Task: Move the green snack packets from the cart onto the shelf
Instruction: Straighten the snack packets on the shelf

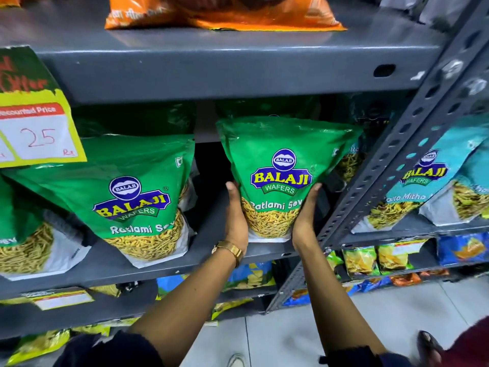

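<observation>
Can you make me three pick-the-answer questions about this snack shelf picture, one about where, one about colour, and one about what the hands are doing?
1. Where is the price tag with "25" on it?
A. left of the packets
B. on the floor
C. on the right post

2. What colour is the packet on the top shelf?
A. blue
B. orange
C. pink

3. What are the hands doing with the held packet?
A. both hold its sides
B. one holds it alone
C. neither touches it

Answers:
1 A, the tag hangs at the left edge, above the other green packet.
2 B, the bag above the shelf board is orange.
3 A, the left hand and right hand press the packet from either side, its bottom at the shelf.
</observation>
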